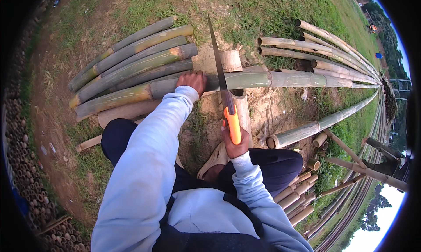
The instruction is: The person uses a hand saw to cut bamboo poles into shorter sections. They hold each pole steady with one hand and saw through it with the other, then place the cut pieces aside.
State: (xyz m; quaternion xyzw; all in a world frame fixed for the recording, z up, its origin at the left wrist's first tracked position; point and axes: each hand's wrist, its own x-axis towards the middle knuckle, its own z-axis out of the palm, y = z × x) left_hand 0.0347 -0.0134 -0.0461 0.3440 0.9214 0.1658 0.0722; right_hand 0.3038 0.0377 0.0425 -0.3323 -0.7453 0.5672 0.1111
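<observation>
A long green bamboo pole (250, 80) lies crosswise in front of me. My left hand (191, 82) is closed over the pole left of the saw, with the fingers partly hidden behind it. In my right hand (235, 143) is the orange handle of a hand saw (233, 122). Its dark, tapering blade crosses the pole and points away from me. How deep the teeth sit in the bamboo, if at all, I cannot tell. Under the pole there is a thick, pale bamboo piece (242, 116), and a short bamboo stump (231, 61) shows just beyond it.
Several cut bamboo lengths (140, 65) lie side by side at the left. More long poles (315, 48) stretch out at the far right, and one thick pole (307, 132) lies nearer. Short bamboo pieces (298, 195) are piled beside my right knee. Grass and bare soil surround them.
</observation>
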